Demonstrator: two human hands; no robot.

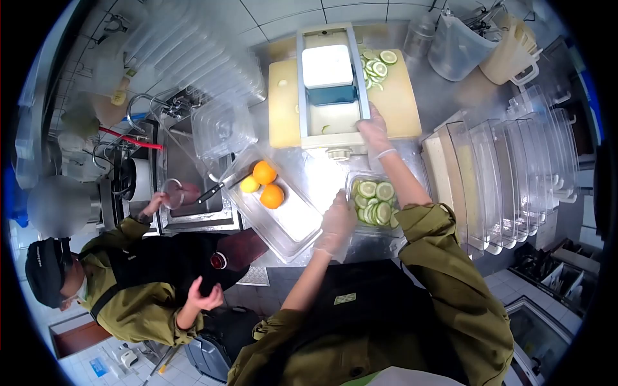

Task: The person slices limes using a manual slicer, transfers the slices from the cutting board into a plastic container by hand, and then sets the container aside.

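Observation:
A slicer (332, 119) with a white pusher block (327, 66) and a teal plate rests across a yellow cutting board (283, 109). My gloved right hand (374, 132) is closed around the slicer's near right corner. Lime slices (376, 67) lie on the board to the right of the slicer. Below the slicer, a clear plastic container (351, 183) holds several lime slices (373, 202). My gloved left hand (338, 222) is at the container's left edge, its fingers curled against the rim; the fingertips are partly hidden.
Left of my hands, a metal tray (293, 225) holds two oranges (271, 196) and a yellow citrus fruit (250, 184); a knife (210, 192) lies at its edge. A co-worker (141, 276) stands by the sink (190, 154). Clear bins (476, 180) stand right, pitchers (460, 48) behind.

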